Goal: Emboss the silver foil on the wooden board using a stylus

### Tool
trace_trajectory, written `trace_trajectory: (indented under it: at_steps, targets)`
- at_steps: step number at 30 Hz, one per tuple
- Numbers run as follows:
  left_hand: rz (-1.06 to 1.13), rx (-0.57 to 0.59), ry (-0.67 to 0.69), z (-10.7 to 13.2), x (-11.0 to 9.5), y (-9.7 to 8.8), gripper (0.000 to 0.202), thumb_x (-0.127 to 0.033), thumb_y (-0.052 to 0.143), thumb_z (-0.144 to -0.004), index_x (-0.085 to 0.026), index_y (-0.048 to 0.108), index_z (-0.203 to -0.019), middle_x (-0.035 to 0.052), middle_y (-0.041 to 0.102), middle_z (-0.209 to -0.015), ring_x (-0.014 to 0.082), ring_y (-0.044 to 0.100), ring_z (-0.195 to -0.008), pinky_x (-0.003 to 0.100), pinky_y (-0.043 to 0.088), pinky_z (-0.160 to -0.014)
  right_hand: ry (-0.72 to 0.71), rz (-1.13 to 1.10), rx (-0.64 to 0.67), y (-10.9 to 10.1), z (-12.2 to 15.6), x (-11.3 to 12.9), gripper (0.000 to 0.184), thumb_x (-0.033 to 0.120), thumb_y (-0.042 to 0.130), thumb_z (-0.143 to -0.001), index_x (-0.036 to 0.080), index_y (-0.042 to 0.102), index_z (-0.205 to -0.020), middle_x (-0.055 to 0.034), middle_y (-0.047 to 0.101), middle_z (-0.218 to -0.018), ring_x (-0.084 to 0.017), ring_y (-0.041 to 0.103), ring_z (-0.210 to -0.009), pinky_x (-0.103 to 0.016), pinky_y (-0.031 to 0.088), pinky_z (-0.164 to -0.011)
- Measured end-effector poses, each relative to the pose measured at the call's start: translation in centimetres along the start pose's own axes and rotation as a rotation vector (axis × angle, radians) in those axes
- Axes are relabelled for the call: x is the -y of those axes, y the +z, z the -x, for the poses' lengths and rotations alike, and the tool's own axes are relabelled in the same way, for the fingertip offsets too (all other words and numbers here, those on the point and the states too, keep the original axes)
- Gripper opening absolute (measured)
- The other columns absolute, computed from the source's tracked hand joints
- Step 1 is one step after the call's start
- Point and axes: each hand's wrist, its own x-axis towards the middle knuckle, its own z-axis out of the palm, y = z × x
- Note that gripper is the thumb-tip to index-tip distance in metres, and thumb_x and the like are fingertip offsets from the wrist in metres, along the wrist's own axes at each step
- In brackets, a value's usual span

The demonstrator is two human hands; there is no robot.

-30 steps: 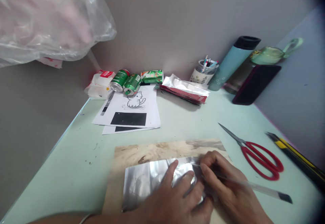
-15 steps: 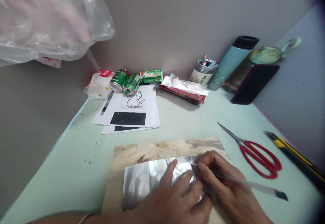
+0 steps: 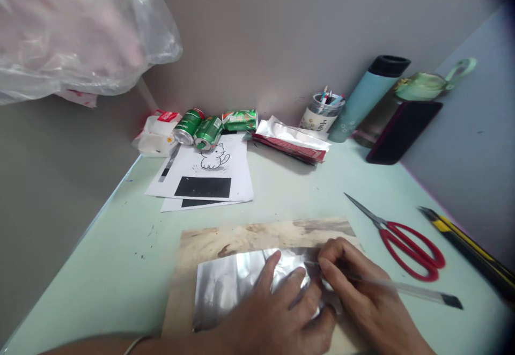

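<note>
A shiny silver metal sheet lies on a wooden board at the front of the table. My left hand rests flat on the sheet with its fingers spread, pressing it to the board. In my right hand, thumb and fingers are closed round a clear-barrelled pen with a black end cap. The pen slants, its capped end out to the right. Its tip is near the sheet's right part, beside my left fingers; whether it touches cannot be made out.
Red-handled scissors and a yellow-black utility knife lie to the right. Behind are printed papers, several green cans, a foil packet, a pen jar, a blue bottle and a phone. A plastic bag hangs upper left.
My right hand and the pen have shifted slightly to the right, and the pen's capped end sits a little higher. My left hand and the sheet look unmoved.
</note>
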Motion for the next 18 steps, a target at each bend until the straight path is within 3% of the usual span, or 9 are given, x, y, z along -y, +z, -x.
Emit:
trace_trajectory:
  at_steps: [18]
  targets:
    - [-0.004, -0.006, 0.01, 0.13, -0.03, 0.16, 0.021, -0.022, 0.057, -0.1, -0.02, 0.067, -0.119, 0.0083, 0.067, -0.116, 0.028, 0.06, -0.114, 0.059, 0.043, -0.103, 0.008, -0.016, 0.078, 0.02, 0.4, -0.18, 0.027, 0.034, 0.049, -0.098, 0.024, 0.047, -0.073, 0.0039, 0.05, -0.064, -0.014, 0.048, -0.058, -0.025, 0.042, -0.053]
